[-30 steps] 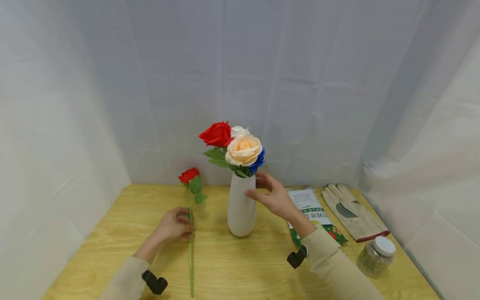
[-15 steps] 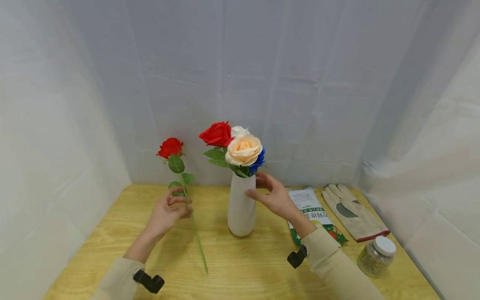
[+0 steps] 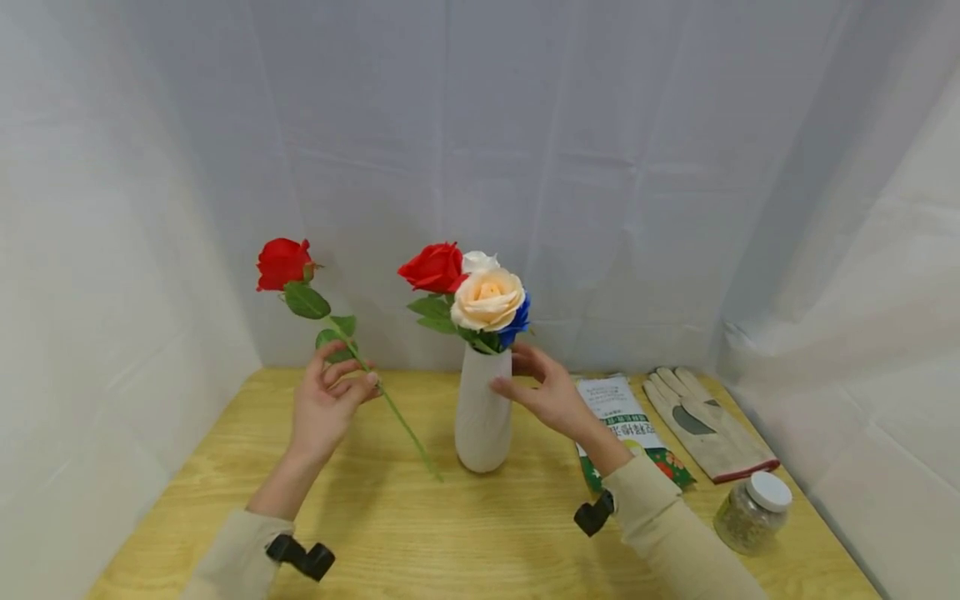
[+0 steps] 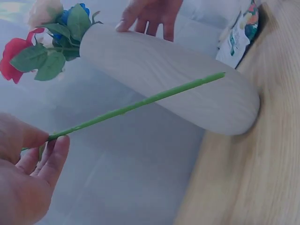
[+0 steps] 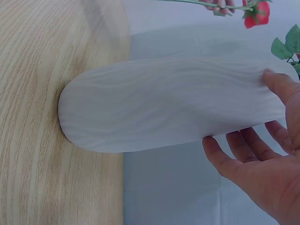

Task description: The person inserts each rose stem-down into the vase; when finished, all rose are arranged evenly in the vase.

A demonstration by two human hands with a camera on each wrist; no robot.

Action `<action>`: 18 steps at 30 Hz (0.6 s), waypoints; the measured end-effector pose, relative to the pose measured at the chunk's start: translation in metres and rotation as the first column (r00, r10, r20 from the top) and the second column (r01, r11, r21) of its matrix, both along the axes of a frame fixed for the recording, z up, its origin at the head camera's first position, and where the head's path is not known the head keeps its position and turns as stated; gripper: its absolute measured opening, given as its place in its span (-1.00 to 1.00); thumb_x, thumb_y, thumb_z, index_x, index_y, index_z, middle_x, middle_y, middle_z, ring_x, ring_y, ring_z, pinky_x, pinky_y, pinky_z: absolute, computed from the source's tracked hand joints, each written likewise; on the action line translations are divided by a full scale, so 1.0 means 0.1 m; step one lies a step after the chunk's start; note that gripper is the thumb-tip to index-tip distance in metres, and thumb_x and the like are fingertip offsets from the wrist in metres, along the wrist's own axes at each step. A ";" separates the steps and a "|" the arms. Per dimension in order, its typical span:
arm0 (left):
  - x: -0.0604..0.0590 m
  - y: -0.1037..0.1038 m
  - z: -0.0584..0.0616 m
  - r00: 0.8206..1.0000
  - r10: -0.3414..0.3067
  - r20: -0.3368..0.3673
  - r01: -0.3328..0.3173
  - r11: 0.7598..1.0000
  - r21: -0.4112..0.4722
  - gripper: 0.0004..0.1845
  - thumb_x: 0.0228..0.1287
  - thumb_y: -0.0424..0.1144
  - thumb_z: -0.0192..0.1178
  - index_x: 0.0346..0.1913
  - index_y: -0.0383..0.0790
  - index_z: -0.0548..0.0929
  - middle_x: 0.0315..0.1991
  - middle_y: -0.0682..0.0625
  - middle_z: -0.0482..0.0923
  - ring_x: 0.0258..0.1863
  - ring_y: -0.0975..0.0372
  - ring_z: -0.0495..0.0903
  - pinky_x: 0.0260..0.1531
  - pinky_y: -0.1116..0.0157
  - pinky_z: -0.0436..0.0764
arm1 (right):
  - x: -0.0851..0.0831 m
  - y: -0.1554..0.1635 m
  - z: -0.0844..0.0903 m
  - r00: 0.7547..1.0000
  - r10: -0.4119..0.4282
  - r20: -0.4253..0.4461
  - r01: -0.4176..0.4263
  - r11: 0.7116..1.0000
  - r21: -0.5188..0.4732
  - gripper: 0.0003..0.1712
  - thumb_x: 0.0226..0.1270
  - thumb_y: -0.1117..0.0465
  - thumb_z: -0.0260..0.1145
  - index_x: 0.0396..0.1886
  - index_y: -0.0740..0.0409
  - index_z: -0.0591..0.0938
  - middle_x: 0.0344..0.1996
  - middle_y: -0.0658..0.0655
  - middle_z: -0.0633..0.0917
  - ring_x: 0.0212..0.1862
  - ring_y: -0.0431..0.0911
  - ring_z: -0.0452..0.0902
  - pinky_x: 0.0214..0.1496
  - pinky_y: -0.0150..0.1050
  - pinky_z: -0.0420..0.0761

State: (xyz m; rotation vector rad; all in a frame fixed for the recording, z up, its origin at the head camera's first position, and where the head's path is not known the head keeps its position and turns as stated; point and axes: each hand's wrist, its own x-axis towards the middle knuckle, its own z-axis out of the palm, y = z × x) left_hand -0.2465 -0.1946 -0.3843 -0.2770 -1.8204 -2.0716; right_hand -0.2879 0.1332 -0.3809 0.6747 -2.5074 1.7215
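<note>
My left hand (image 3: 322, 408) pinches the green stem of a single red rose (image 3: 283, 264), held up left of the vase. The rose leans, bloom to the upper left; its bare stem end (image 4: 206, 79) points down toward the vase base, and in the left wrist view it crosses in front of the vase. A white ribbed vase (image 3: 482, 417) stands upright on the table. My right hand (image 3: 553, 396) holds its upper right side, thumb in front and fingers along the side. In the vase are a red rose (image 3: 433, 268), a peach rose (image 3: 488, 301), a white flower (image 3: 480, 262) and a blue one (image 3: 516, 323).
Right of the vase lies a printed packet (image 3: 626, 425), partly behind my right forearm. Beyond it are pale work gloves (image 3: 705, 429) with a red cuff. A white-lidded jar (image 3: 752, 512) stands near the right edge of the wooden table (image 3: 465, 542). White sheeting surrounds the table.
My left hand has raised the red rose off the table and tilted it, bloom to the upper left, stem end toward the vase. The right hand and vase have stayed put.
</note>
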 end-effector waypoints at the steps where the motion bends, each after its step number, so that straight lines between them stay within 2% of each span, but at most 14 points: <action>1: 0.00 0.01 0.02 1.000 0.008 -0.013 -0.007 1.000 0.022 -0.38 0.34 -0.68 0.22 0.36 -0.23 0.32 -0.18 0.18 0.75 -0.29 0.35 0.78 -0.19 0.34 0.81 | 0.00 0.00 0.00 1.000 0.000 0.001 0.000 1.000 -0.001 -0.23 0.43 -0.01 0.48 0.57 -0.18 0.41 0.39 0.11 0.61 0.40 0.08 0.54 0.39 0.16 0.60; 5: 0.02 0.06 0.13 0.998 0.038 -0.059 -0.031 0.993 0.110 -0.38 0.33 -0.72 0.20 0.32 -0.15 0.36 -0.19 0.13 0.74 -0.28 0.33 0.79 -0.20 0.35 0.81 | 0.00 0.00 0.01 1.000 0.001 -0.002 -0.001 1.000 -0.003 -0.24 0.44 0.01 0.48 0.56 -0.18 0.42 0.38 0.10 0.62 0.40 0.07 0.54 0.38 0.14 0.61; 10: 0.03 0.13 0.26 0.985 0.081 -0.151 -0.044 0.971 0.233 -0.39 0.29 -0.76 0.21 0.27 -0.15 0.42 -0.21 0.03 0.76 -0.31 0.28 0.80 -0.23 0.33 0.81 | 0.00 0.00 0.00 1.000 0.003 -0.010 -0.003 1.000 -0.009 -0.25 0.43 0.01 0.48 0.56 -0.15 0.43 0.37 0.12 0.62 0.39 0.08 0.55 0.37 0.14 0.62; 13: 0.04 0.17 0.32 0.970 0.098 -0.221 -0.032 0.959 0.283 -0.38 0.27 -0.77 0.21 0.26 -0.17 0.43 -0.22 0.00 0.77 -0.33 0.26 0.81 -0.24 0.31 0.82 | 0.00 0.00 -0.01 1.000 0.007 -0.007 -0.007 1.000 -0.012 -0.24 0.43 0.01 0.48 0.56 -0.15 0.42 0.38 0.12 0.61 0.39 0.09 0.55 0.38 0.15 0.61; 18: 0.06 0.23 0.44 0.935 0.092 -0.342 0.031 0.941 0.336 -0.41 0.27 -0.77 0.21 0.27 -0.25 0.43 -0.20 -0.05 0.77 -0.32 0.21 0.80 -0.21 0.27 0.83 | 0.00 0.00 0.00 1.000 0.011 -0.007 -0.012 1.000 -0.010 -0.23 0.42 -0.01 0.49 0.56 -0.18 0.42 0.39 0.11 0.61 0.40 0.08 0.54 0.39 0.14 0.60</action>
